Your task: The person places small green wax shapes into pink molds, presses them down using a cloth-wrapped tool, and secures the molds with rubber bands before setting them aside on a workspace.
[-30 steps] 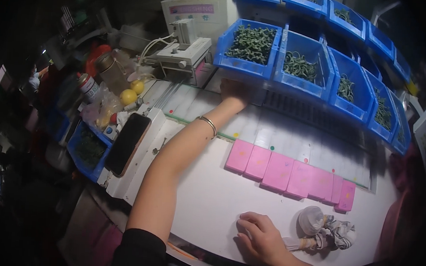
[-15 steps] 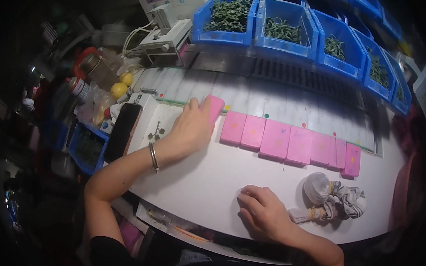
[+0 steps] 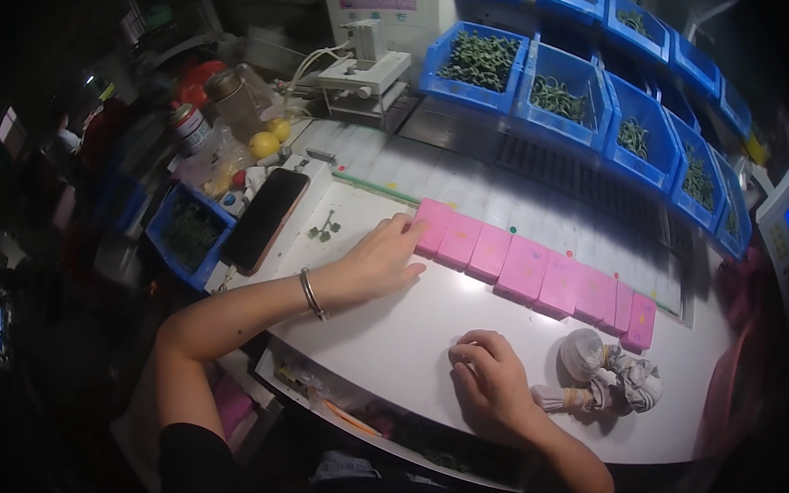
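Note:
A row of several pink blocks (image 3: pixel 524 266) stands side by side across the white table, slanting down to the right. My left hand (image 3: pixel 383 262), a metal bangle on its wrist, has its fingertips against the left side of the leftmost pink block (image 3: pixel 432 226). Its thumb is spread away below that block, so the hand does not grip it. My right hand (image 3: pixel 492 374) rests on the white table (image 3: pixel 370 344), fingers apart and loosely bent, holding nothing. Close to its right lie tied pale cloth bundles (image 3: pixel 626 378) with yellowish bands.
Blue bins (image 3: pixel 562 94) of small green pieces rise behind the table. A dark phone (image 3: pixel 267 221) lies at the left edge, beside a few green pieces (image 3: pixel 325 227). Yellow round things (image 3: pixel 270 138) and a small white device (image 3: pixel 366 78) stand farther back. An open drawer (image 3: pixel 392 441) juts out in front.
My left hand has set the pink block down at the left end of the row and loosened its fingers. My right hand stays on the table. The view has shifted.

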Demonstrator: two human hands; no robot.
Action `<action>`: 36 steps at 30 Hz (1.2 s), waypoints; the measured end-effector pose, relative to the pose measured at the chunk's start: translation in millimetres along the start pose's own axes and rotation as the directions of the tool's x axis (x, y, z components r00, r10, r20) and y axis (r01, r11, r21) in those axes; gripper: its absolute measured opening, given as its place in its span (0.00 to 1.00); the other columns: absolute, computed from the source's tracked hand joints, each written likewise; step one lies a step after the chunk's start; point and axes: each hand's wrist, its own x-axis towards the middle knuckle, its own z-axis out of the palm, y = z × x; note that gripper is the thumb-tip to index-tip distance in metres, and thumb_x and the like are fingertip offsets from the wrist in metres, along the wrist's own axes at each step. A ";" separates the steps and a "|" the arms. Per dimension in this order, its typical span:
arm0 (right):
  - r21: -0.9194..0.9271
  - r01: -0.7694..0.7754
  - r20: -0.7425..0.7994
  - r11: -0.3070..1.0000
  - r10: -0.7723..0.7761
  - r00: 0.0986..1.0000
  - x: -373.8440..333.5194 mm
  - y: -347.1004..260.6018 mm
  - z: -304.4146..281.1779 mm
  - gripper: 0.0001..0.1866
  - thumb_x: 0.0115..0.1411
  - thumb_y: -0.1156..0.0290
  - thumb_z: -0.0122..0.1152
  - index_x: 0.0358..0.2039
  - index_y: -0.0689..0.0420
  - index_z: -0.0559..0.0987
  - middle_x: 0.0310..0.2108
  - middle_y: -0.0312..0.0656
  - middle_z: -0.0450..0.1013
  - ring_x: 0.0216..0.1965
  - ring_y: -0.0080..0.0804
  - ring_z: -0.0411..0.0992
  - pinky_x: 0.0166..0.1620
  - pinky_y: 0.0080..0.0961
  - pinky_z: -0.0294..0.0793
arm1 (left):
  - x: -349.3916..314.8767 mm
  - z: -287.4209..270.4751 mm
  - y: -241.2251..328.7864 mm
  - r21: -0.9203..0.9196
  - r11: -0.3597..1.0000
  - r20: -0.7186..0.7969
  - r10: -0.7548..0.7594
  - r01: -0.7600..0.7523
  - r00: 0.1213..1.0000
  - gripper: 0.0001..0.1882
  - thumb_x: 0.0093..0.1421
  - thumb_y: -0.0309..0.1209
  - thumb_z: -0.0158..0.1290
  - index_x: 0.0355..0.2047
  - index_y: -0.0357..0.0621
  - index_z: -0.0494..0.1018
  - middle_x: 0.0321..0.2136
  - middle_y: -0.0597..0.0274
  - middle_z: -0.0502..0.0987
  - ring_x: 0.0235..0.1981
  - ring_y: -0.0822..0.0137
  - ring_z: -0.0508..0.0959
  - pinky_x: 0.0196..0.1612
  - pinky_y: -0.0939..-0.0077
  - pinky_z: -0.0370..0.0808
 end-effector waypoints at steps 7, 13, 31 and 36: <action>-0.010 -0.061 -0.062 0.998 0.061 0.996 -0.4 4.9 9.8 0.09 0.50 0.81 0.58 0.34 0.59 0.74 0.34 0.46 0.68 0.35 0.44 0.69 0.37 0.33 0.70 | -13.6 -5.8 -2.7 0.018 1.000 -0.059 -0.006 0.007 0.998 0.34 0.52 0.30 0.56 0.56 0.31 0.56 0.57 0.37 0.55 0.55 0.43 0.63 0.57 0.61 0.63; -0.045 -0.039 -0.103 0.998 0.034 0.994 -3.6 10.4 17.8 0.09 0.50 0.81 0.59 0.33 0.59 0.74 0.34 0.46 0.68 0.34 0.44 0.69 0.36 0.33 0.70 | 27.1 20.8 -16.0 -0.011 0.986 -0.251 0.157 -0.165 0.955 0.38 0.48 0.36 0.59 0.56 0.32 0.56 0.57 0.41 0.58 0.53 0.42 0.65 0.56 0.60 0.64; -0.070 0.101 0.114 0.992 -0.093 0.989 21.2 -28.1 65.1 0.10 0.50 0.77 0.57 0.34 0.57 0.74 0.33 0.47 0.68 0.34 0.46 0.69 0.36 0.37 0.71 | -9.4 21.3 -16.8 0.185 0.932 -0.371 0.359 -0.311 0.856 0.34 0.46 0.39 0.63 0.49 0.34 0.65 0.49 0.42 0.67 0.49 0.46 0.70 0.52 0.62 0.68; 0.027 0.220 0.359 0.975 -0.215 0.908 48.9 -55.8 101.6 0.12 0.51 0.79 0.54 0.38 0.59 0.74 0.38 0.46 0.69 0.36 0.48 0.70 0.37 0.37 0.72 | -122.2 -38.2 -8.3 0.120 0.976 -0.004 0.182 -0.180 0.983 0.24 0.50 0.39 0.60 0.42 0.36 0.70 0.39 0.50 0.73 0.41 0.54 0.74 0.45 0.66 0.72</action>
